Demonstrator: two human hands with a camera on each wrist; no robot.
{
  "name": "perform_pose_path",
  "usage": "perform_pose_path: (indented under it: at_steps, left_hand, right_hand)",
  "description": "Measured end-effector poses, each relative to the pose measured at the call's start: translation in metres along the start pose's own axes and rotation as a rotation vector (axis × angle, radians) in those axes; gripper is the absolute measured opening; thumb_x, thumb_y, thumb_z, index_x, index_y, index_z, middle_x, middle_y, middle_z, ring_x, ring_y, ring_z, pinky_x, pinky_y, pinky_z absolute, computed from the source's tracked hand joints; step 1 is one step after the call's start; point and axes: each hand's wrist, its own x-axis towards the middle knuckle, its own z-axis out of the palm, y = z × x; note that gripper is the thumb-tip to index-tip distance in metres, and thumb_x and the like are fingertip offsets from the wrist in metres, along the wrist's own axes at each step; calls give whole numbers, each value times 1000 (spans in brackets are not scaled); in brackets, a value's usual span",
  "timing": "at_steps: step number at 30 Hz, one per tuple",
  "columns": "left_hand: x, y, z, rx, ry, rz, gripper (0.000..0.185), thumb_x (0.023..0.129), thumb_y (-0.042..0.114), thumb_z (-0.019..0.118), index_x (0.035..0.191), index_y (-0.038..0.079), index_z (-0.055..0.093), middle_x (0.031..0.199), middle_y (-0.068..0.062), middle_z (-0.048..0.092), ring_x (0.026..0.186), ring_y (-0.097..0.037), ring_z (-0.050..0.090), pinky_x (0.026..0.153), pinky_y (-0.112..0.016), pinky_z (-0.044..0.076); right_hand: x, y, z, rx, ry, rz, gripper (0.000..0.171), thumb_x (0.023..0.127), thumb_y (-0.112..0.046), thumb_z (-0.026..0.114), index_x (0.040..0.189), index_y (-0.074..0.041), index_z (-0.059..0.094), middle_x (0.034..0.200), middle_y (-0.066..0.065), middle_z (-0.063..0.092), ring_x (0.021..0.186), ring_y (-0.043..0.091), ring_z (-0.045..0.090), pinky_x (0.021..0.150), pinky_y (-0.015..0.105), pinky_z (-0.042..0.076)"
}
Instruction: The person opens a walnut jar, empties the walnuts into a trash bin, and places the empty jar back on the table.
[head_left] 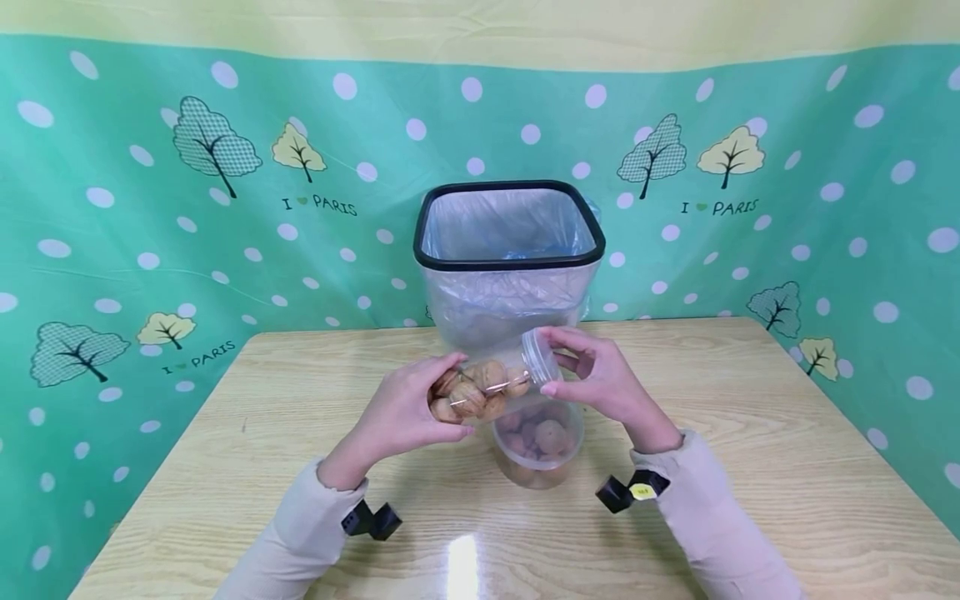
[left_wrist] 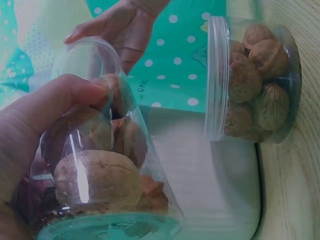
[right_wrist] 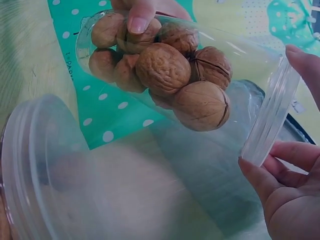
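A clear plastic jar of walnuts lies tipped almost onto its side in the air. My left hand grips its body near the base, thumb and fingers wrapped around the wall. At the other end, my right hand pinches the clear ridged lid by its edge, between thumb and fingers. The lid sits at the jar's mouth. Below the held jar, a second lidded jar of walnuts stands upright on the table, partly covered by it in the head view.
A bin with a black rim and a clear plastic liner stands at the back of the wooden table, behind the jars. A green dotted cloth hangs behind and along the sides.
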Motion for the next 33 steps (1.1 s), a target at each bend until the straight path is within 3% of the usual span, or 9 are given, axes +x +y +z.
perform_pose_path:
  at_steps: [6,12,16,21,26,28,33]
  left_hand:
    - [0,0,1,-27,-11,-11,76,57,34,86,124,8,59,112,-3,67,95,-16,63,80,-35,52]
    - [-1,-5,0,-275,-170,-29,80,61,30,87,130,3,54,112,-6,66,94,-13,62,81,-29,51]
    - [-1,-6,-2,-311,-218,-11,83,62,32,87,132,3,52,113,-6,65,96,-12,62,84,-29,51]
    - [-1,-6,-1,-329,-206,-32,84,63,33,86,134,5,51,116,-4,64,98,-11,61,85,-30,50]
    - [-2,-6,0,-326,-175,-92,83,63,32,86,134,9,51,116,-2,64,100,-12,61,87,-32,50]
    - [-2,-6,-1,-307,-159,-111,82,63,33,86,134,9,51,116,-2,64,100,-13,61,86,-33,50]
    - [-2,-5,0,-246,-105,-133,80,61,31,87,131,9,54,113,-3,65,97,-14,61,84,-33,50]
  right_hand:
    - [-1,0,-1,-12,-16,-36,66,67,6,77,124,20,47,126,31,50,112,7,54,94,24,46]
    - [-4,-8,-4,-43,-130,-162,71,64,14,76,128,18,46,128,34,45,117,12,51,99,28,43]
    - [-4,-14,-6,-70,-176,-165,72,66,13,76,131,14,45,131,33,44,121,12,49,102,27,40]
    - [-4,-15,-9,-70,-200,-130,76,71,5,76,137,11,39,140,30,37,131,13,40,107,26,32]
    - [-4,-12,-9,-38,-170,-157,81,82,-26,73,141,11,32,143,32,33,134,11,37,109,24,29]
    - [-5,-14,-8,-47,-127,-130,82,84,-35,70,140,11,32,143,31,35,134,14,38,109,23,29]
    - [-5,-22,-4,-150,-23,24,68,86,-22,69,138,10,38,140,26,43,131,29,40,106,26,33]
